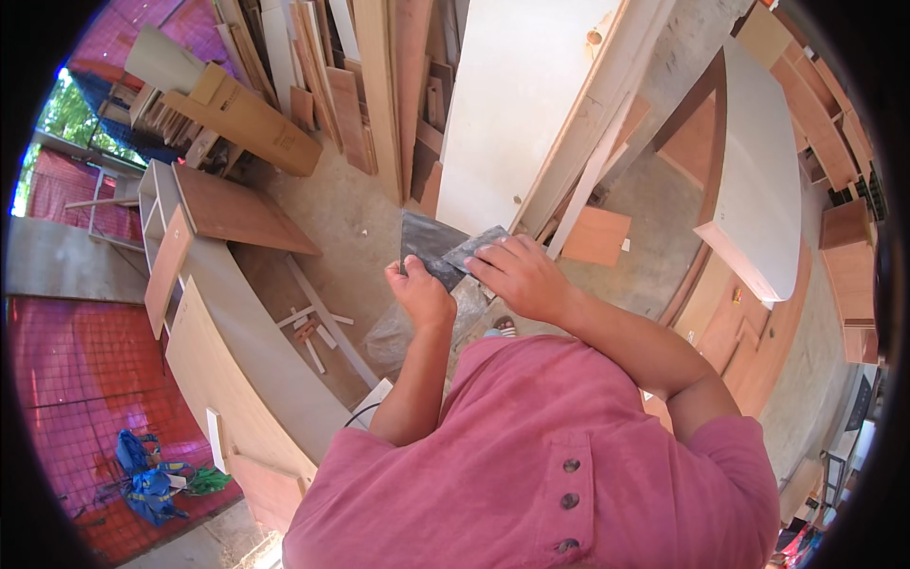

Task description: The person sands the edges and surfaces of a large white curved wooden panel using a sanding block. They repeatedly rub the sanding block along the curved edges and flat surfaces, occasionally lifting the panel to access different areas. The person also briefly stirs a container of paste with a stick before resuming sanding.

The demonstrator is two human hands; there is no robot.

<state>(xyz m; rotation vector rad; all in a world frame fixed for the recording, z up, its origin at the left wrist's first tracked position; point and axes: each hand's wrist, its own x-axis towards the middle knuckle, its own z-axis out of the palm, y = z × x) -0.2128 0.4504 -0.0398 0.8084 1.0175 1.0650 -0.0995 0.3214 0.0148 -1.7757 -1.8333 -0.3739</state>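
Observation:
Between thumb and curled fingers, my left hand grips a dark grey flat sheet streaked with lighter smears. My right hand holds a smaller, thin grey plate, with its fingers laid over the top. That plate overlaps the right part of the dark sheet; whether the two touch I cannot tell. Whether the plate is a scraper blade or another flat piece is also unclear. Just beyond both hands stands a tall white panel with round holes.
Wood boards lean upright at the back beside a cardboard box. Left of me lies a long cabinet carcass. A curved white-topped wooden piece stands at right. Clear plastic sheeting and wood offcuts lie on the floor.

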